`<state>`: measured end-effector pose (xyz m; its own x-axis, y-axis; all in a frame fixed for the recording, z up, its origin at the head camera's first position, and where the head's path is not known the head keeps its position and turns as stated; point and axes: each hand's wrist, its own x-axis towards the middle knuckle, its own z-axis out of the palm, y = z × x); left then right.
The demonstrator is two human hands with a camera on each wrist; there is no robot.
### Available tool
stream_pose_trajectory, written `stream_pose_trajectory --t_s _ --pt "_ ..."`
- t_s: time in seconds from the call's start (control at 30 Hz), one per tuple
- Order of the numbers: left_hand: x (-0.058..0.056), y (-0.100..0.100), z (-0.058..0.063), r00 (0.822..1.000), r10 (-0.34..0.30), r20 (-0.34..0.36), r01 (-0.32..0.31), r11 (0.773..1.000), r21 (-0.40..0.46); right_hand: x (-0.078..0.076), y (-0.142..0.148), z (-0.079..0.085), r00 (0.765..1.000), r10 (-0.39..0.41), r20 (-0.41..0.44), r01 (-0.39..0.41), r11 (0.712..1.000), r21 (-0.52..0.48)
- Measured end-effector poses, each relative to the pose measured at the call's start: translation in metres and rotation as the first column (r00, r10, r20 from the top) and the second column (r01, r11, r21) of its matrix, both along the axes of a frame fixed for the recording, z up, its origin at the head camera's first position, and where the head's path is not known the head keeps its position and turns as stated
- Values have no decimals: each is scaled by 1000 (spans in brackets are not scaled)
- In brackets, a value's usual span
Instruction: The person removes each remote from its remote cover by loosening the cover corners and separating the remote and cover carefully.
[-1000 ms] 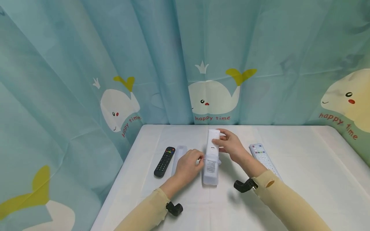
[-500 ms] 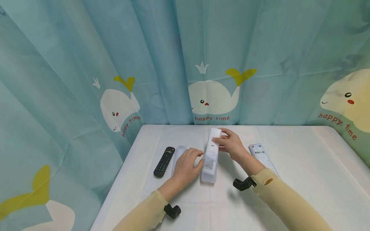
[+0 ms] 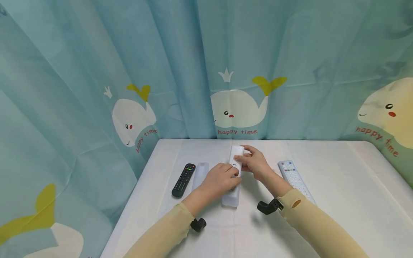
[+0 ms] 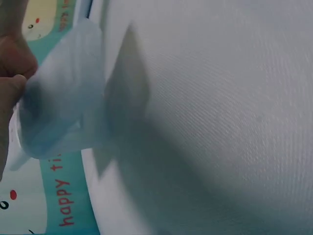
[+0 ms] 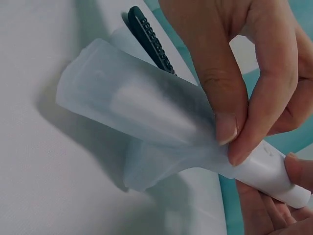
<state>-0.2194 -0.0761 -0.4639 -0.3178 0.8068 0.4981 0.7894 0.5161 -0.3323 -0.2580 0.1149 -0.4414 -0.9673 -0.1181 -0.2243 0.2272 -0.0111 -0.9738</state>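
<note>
A white remote control [image 3: 237,151], its back face up, is partly inside a translucent silicone sleeve [image 3: 230,200] above the middle of the table. My right hand [image 3: 256,164] grips the remote's far end, thumb across the back and fingers around the side. With thumb and fingertips, my left hand [image 3: 222,178] pinches the sleeve's open edge partway along the remote. The right wrist view shows a loose flap of the sleeve [image 5: 151,164] hanging below the remote. In the left wrist view the sleeve [image 4: 73,78] hangs over the white cloth, beside the fingers.
A black remote [image 3: 183,181] lies at the left of the table [image 3: 348,179]. Beside it is a second translucent sleeve [image 3: 201,171], partly behind my left arm. To the right lies a white remote with coloured buttons [image 3: 294,176]. A whale-print curtain [image 3: 238,43] stands behind.
My left hand has moved from the sleeve's left side onto its open edge and now pinches it. The remote and sleeve have shifted slightly left; the right hand keeps its grip.
</note>
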Motion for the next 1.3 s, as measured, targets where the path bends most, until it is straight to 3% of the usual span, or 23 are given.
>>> stream_pose_trajectory --t_s 0.13,0.4,0.57,0.77,0.9,1.03,1.17,1.3 --pt "-3 -1 -3 994 -43 -100 38 998 -50 -1 1 -1 1000 -1 12 1 1000 -4" --pt "-6 -10 -2 987 -124 -103 116 990 -85 -1 2 -2 1000 6 21 -6 1000 -10" --pt "-6 -8 -5 983 -93 -161 79 993 -92 0 -1 -1 1000 5 25 -5 1000 -24" --pt "-2 -2 -11 983 -41 -176 28 997 -76 -1 1 -3 999 -8 45 10 999 -43" --pt "2 4 -8 990 -3 -141 -5 998 -60 -2 2 -5 998 -24 52 27 998 -49" --pt "6 8 -9 998 51 -24 -52 997 -48 -1 0 -6 999 -46 27 47 998 -39" --pt "11 10 -13 992 82 94 -80 996 -24 -3 -2 -8 997 -73 3 73 997 -10" --pt "17 13 -14 987 82 140 -79 997 -24 -3 0 -6 996 -84 -42 85 996 15"
